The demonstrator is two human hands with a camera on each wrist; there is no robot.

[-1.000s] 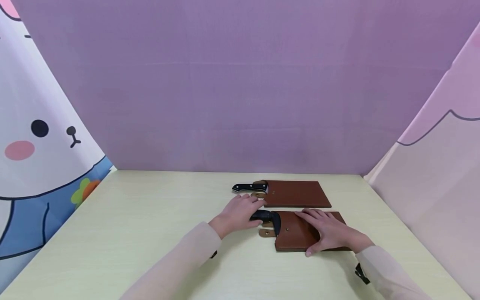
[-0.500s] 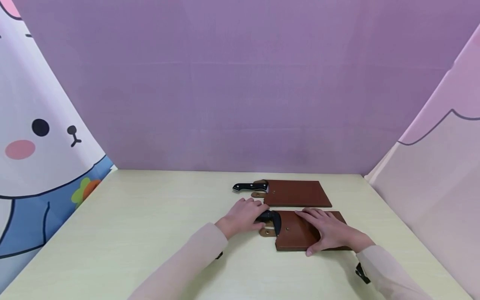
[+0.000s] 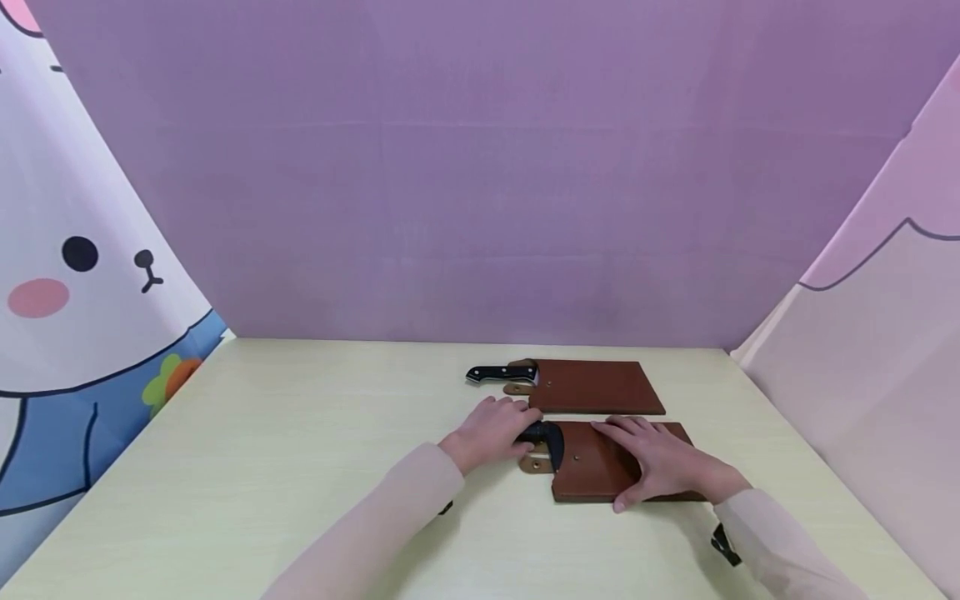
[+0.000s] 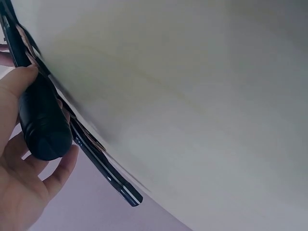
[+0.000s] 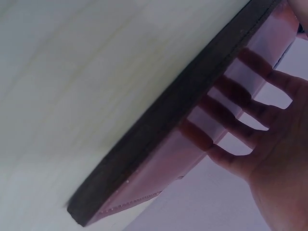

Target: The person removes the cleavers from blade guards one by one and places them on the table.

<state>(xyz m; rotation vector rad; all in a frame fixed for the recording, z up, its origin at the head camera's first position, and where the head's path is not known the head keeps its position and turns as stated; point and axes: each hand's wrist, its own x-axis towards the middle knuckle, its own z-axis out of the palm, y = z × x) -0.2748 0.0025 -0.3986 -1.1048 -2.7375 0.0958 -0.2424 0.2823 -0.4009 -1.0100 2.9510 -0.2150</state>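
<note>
My left hand (image 3: 495,432) grips the black handle (image 4: 45,120) of a knife whose blade is hidden in the nearer brown leather sheath (image 3: 581,479). At the sheath's mouth, the knife's black curved end (image 3: 555,446) shows beside a loose snap strap (image 3: 535,464). My right hand (image 3: 660,458) rests across the sheath's top with fingers spread, thumb at its near edge. In the right wrist view, its fingers reach straight down to the glossy leather, which mirrors them.
Behind lies a second brown sheath (image 3: 596,387) with a black riveted knife handle (image 3: 501,375) sticking out to the left. Both sheaths lie on a pale wood-grain table (image 3: 300,433). A purple backdrop (image 3: 480,183) rises at the table's far edge.
My left hand has moved slightly right, closer to the sheath's mouth, covering more of the handle. My right hand and both sheaths have stayed almost still.
</note>
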